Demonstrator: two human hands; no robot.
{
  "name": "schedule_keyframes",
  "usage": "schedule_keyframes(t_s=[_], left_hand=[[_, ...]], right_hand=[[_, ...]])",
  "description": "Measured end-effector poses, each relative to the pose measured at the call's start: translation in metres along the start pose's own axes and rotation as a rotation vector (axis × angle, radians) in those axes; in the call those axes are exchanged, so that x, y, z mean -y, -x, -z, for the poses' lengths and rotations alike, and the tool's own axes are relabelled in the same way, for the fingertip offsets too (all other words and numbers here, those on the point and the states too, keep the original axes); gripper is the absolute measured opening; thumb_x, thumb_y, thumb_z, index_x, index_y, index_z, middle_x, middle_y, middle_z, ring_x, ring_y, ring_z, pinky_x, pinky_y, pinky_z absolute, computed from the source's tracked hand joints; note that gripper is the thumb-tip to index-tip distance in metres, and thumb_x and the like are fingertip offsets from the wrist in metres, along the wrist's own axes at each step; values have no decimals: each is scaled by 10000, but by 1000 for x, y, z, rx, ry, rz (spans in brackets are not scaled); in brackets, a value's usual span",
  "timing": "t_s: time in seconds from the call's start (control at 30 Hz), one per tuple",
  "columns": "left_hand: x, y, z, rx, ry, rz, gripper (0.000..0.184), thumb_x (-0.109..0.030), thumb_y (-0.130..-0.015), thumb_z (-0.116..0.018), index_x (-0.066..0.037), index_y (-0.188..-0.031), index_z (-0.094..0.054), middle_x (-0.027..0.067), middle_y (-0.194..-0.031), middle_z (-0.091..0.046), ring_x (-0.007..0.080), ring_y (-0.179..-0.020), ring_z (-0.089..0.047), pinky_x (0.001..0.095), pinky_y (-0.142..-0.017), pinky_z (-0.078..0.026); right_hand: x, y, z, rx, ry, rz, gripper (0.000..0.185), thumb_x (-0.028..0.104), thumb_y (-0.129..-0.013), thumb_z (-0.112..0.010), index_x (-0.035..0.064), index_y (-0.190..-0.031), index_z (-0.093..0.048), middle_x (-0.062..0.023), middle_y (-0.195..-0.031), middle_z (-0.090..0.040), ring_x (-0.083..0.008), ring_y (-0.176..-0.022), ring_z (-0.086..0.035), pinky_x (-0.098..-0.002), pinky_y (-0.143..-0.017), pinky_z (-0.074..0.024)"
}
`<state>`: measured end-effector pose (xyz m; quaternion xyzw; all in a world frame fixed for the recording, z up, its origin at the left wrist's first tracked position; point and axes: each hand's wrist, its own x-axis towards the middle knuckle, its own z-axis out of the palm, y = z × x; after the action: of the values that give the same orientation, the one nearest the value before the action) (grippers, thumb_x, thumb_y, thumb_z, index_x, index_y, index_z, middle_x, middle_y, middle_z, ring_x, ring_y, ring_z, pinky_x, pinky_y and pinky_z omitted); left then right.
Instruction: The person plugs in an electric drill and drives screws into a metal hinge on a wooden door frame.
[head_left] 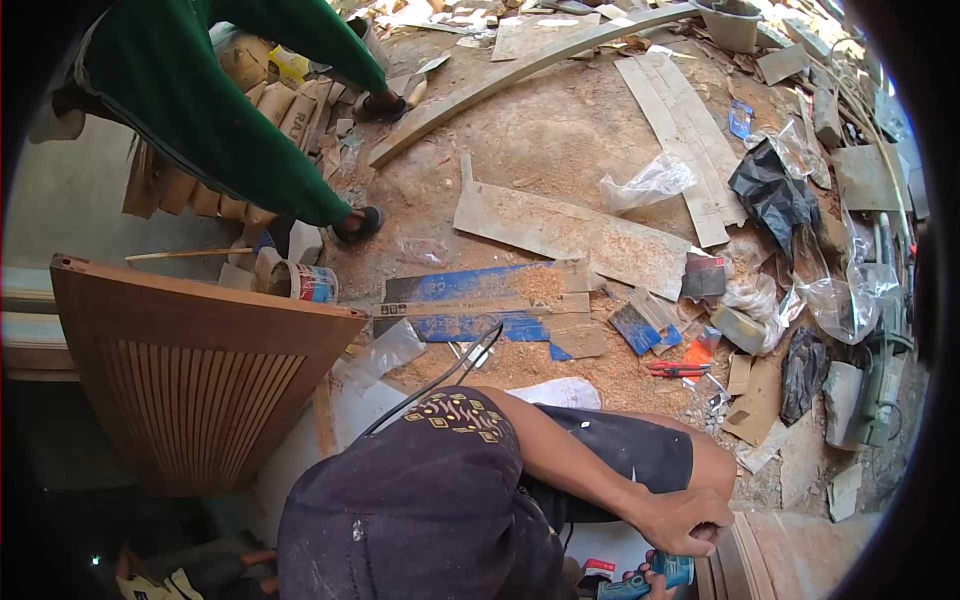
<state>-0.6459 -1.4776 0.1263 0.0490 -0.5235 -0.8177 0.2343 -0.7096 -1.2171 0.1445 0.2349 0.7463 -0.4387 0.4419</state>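
At lower right, the right hand (655, 582) grips a rounded teal power tool (676, 569); the left hand (685, 522), curled narrow, is beside ridged wood (745, 562).

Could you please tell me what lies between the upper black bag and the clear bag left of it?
Long pale boards lie there, as the head view shows.

I see daylit brown ground (550, 140), sawdust (590, 375) and scrap boards (570, 232) on it. 1 long beam (530, 68) up top, 1 bucket (730, 30) near its right end. Slatted wooden panel (205, 375) left, 2 black plastic bags (772, 190) right.
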Motion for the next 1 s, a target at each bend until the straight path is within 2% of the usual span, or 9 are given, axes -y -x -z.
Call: schedule_keyframes(t_s=[0.2,0.4,0.47,0.5,0.57,0.7,0.8,0.87,1.0], left_hand=[[-39,-14,79,-279,-279,-215,129,-80,-843,-690,2,-811,-595,113,-782,-582,274,-729,-597,385,-650,-466],[-6,-5,170,-622,-434,-357,193,-106,-824,-695,-9,-950,-585,163,-904,-583,346,-813,-606,428,-723,-492],[-4,10,210,-639,-723,-92,248,-81,-840,-698,-15,-1044,-573,174,-985,-627,422,-979,-614,483,-907,-489],[-2,17,227,-652,-725,-95,248,-81,-840,-698,-15,-1044,-573,174,-985,-627,422,-979,-614,483,-907,-489],[3,31,258,-683,-630,253,332,-121,-823,-717,-8,-1110,-594,202,-1065,-642,452,-1140,-584,510,-1031,-449],[53,70,298,-751,-802,320,425,-158,-804,-735,5,-1176,-610,225,-1162,-628,448,-1226,-550,484,-1095,-421],[54,88,313,-726,-895,455,573,-159,-777,-771,-11,-1292,-568,236,-1352,-539,449,-1345,-453,546,-1139,-363],[31,98,326,-646,-1196,727,789,-155,-748,-811,-50,-1451,-467,235,-1560,-362,472,-1494,-262,669,-1177,-253],[43,114,362,-622,-1424,765,1016,-167,-715,-863,-100,-1577,-328,220,-1681,-155,485,-1561,-67,768,-1175,-126]], right_hand=[[23,2,-27,17,86,-16,442,69,-899,-657,-23,-1327,-603,-170,-1061,-676,-229,-856,-650,-344,-775,-569],[54,-21,-85,80,279,-10,436,58,-894,-650,-12,-1321,-596,-162,-1049,-675,-225,-842,-650,-342,-754,-565],[62,-27,-100,111,336,-16,435,54,-892,-647,-8,-1319,-594,-160,-1045,-675,-224,-837,-649,-341,-747,-563],[66,-29,-107,122,361,-16,434,52,-891,-646,-6,-1318,-592,-158,-1043,-675,-223,-835,-649,-340,-743,-563],[71,-34,-122,142,402,-17,433,49,-889,-643,-2,-1316,-590,-156,-1039,-675,-222,-830,-649,-340,-736,-562],[80,-43,-140,177,478,-17,430,41,-886,-639,5,-1311,-585,-151,-1031,-675,-220,-821,-649,-338,-721,-559],[84,-46,-149,184,508,-14,429,36,-883,-635,11,-1308,-582,-147,-1025,-675,-218,-814,-648,-337,-711,-557],[87,-48,-149,189,523,-12,428,32,-882,-632,15,-1306,-579,-145,-1021,-675,-217,-809,-648,-336,-704,-556],[91,-49,-155,192,545,-22,427,25,-878,-627,22,-1302,-575,-140,-1013,-674,-214,-799,-647,-334,-689,-553]])
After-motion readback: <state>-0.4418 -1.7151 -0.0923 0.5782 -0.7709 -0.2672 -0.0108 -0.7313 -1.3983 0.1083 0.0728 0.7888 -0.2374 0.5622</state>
